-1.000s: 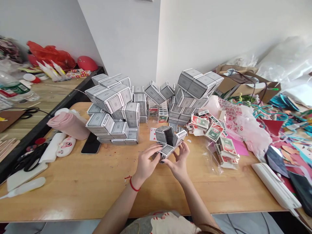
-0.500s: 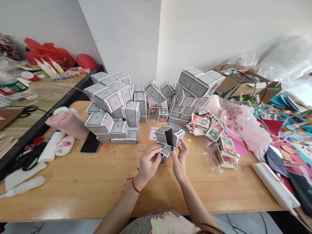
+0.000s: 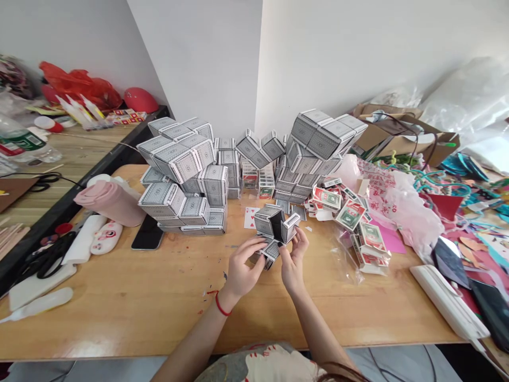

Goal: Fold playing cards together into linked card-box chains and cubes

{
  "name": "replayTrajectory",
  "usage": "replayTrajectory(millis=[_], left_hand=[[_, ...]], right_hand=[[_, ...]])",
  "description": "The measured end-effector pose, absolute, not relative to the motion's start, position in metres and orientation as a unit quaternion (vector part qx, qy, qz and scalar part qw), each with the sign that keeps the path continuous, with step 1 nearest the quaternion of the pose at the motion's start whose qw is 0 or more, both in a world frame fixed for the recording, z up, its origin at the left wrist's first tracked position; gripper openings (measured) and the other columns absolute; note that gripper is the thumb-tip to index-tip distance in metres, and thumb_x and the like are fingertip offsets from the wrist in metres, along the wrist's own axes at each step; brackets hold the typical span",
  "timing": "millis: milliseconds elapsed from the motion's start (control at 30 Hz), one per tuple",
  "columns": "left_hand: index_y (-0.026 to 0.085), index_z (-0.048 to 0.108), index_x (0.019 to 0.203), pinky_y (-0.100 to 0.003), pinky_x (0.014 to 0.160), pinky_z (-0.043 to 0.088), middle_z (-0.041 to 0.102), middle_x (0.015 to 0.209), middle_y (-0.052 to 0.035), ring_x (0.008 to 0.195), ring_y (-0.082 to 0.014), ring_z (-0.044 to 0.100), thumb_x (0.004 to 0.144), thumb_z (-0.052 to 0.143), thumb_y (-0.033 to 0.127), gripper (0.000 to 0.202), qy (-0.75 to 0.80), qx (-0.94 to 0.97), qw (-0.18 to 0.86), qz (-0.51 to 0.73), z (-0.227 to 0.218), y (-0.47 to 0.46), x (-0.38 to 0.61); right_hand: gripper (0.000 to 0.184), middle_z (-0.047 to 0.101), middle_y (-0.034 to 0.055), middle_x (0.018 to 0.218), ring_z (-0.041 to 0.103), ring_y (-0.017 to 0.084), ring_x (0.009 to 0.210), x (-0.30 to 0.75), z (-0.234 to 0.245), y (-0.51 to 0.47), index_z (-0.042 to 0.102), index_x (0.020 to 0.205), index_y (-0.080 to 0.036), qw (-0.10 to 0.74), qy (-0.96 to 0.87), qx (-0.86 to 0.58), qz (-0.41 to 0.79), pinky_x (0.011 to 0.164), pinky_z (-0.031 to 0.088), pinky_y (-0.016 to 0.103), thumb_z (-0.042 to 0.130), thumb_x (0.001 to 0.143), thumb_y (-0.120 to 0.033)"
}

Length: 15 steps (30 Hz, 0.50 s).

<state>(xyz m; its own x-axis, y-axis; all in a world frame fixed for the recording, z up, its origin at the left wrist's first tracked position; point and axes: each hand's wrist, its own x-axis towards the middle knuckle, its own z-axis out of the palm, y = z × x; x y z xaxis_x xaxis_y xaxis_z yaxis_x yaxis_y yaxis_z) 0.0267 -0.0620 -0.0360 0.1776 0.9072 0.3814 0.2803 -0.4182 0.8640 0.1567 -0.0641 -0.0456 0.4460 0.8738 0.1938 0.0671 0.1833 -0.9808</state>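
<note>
A small structure of folded playing cards [image 3: 275, 227], grey patterned backs outward, stands on the wooden table [image 3: 119, 297] just in front of me. My left hand [image 3: 243, 268] grips its lower left part with curled fingers. My right hand [image 3: 293, 261] pinches its lower right side, thumb on a card edge. A single heart card [image 3: 249, 217] lies flat behind the structure.
Large stacks of finished card blocks [image 3: 183, 175] [image 3: 318, 140] rise at the back. Card packs in plastic [image 3: 358, 223] lie right, with paper scraps and a white tool [image 3: 449, 305]. At the left are a pink cup [image 3: 109, 201], a phone [image 3: 148, 233] and scissors [image 3: 47, 257].
My right thumb has dropped from the top of the dark gap to the lower edge, and both hands have shifted slightly on the card structure. The structure has turned a little.
</note>
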Motion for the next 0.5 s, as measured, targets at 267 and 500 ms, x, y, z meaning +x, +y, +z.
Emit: replayTrajectory(millis=[267,500], left_hand=[[0.020,0.055,0.116,-0.045,0.102,0.038,0.055,0.124,-0.0084,0.121,-0.0244,0.045,0.075,0.057,0.015,0.041,0.368,0.735,0.361,0.441,-0.0300,-0.0624,0.0194],[0.021,0.053,0.116,-0.044,0.100,0.040,0.055,0.122,-0.0087,0.119,-0.0236,0.047,0.077,0.057,0.017,0.040,0.397,0.725,0.342,0.447,-0.0349,-0.0607,0.0249]], right_hand=[[0.054,0.031,0.0078,0.137,0.037,0.023,0.124,0.1594,-0.0495,-0.0652,0.029,0.130,-0.027,0.611,-0.447,-0.570,0.319,0.098,0.036,0.043,0.050,0.081,-0.037],[0.060,0.033,0.0094,0.135,0.035,0.023,0.125,0.1634,-0.0537,-0.0634,0.029,0.133,-0.026,0.597,-0.457,-0.572,0.330,0.099,0.036,0.044,0.054,0.079,-0.037]])
